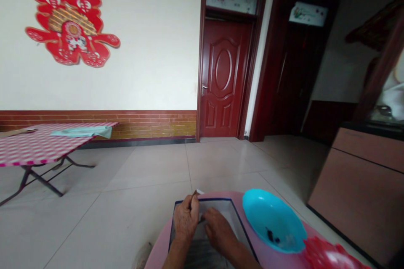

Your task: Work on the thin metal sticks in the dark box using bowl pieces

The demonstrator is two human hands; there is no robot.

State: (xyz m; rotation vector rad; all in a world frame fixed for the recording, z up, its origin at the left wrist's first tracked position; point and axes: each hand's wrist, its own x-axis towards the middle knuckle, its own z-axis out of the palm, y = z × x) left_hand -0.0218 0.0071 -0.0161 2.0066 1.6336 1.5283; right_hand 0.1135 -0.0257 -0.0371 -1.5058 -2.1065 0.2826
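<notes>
Both hands are over a white tray with a dark blue rim (235,207), which rests on a pink round table (158,249). My left hand (186,217) is closed round a small object whose pale, pointed end (198,192) sticks out above the fingers. Close beside it on the right, my right hand (217,228) has its fingers curled together near a small greyish piece between the hands; what it grips is too small to name. Striped grey material lies in the tray below the wrists.
Right of the tray sits a blue bowl (268,214) with small black pieces and something clear inside. A red, shiny item (331,254) is at the lower right. A checked folding table (38,145) stands left, a pinkish cabinet (360,185) right, a red door (224,80) behind.
</notes>
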